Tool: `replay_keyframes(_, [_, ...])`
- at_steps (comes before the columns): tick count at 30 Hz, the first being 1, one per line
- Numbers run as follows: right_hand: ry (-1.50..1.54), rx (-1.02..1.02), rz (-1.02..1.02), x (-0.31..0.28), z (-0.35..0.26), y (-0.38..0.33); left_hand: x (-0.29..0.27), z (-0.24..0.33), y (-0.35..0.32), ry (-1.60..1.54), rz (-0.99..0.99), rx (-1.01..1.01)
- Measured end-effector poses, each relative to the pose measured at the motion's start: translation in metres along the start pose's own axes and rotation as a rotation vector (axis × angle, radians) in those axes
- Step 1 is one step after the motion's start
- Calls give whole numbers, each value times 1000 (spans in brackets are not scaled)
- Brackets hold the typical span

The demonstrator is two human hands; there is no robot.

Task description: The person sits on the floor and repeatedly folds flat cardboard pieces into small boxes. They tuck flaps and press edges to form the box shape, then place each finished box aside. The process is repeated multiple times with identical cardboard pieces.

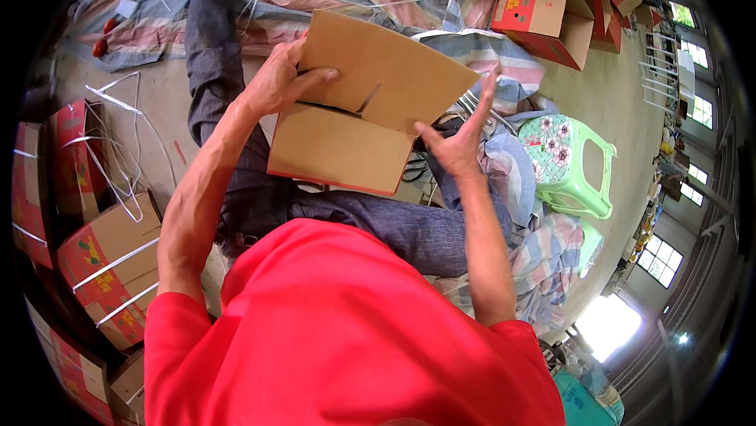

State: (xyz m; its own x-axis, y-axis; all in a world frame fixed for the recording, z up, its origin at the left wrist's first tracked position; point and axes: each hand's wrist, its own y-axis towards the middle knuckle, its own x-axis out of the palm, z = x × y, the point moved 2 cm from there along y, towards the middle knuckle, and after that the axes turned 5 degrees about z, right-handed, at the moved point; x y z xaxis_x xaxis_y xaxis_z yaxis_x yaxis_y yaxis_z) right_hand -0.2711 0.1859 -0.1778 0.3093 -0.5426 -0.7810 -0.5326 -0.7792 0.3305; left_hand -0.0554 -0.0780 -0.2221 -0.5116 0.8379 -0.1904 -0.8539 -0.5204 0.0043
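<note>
Brown cardboard carton, its upper panel running ten-to-four, lies at four o'clock from the nearer left hand, fingers clamped on its edge, and ten o'clock from the right hand, fingers spread apart.

This looks like a warehouse or packing shed. Along 3 to 4 o'clock runs a long wall with large paned windows, beside a glaring opening and dark beams. Red-and-brown boxes bound with white straps stand from 8 to 9 o'clock; open boxes pile up at 1 o'clock. A striped tarp covers the bare grey floor at 10 o'clock.
</note>
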Motion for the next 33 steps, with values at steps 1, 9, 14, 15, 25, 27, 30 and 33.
replay_keyframes(1, [-85,-146,-5,-9,-5,25,-1,1,0,21,-2,28])
replay_keyframes(9, [-79,-227,-551,-24,1,104,-4,0,-2,25,-22,40])
replay_keyframes(14, [-81,-297,-535,-20,-3,103,-6,4,-4,13,2,55])
replay_keyframes(15, [-35,-311,-508,-20,-3,99,-6,3,-4,16,-7,66])
replay_keyframes(25, [65,-186,-502,-15,-3,66,-1,2,-26,147,5,52])
replay_keyframes(27, [83,-191,-489,-15,-3,65,-6,8,-26,219,84,58])
replay_keyframes(30, [84,-167,-492,-17,-2,64,-20,52,-9,440,313,246])
replay_keyframes(33, [66,-147,-512,-17,-8,67,-19,97,18,754,303,616])
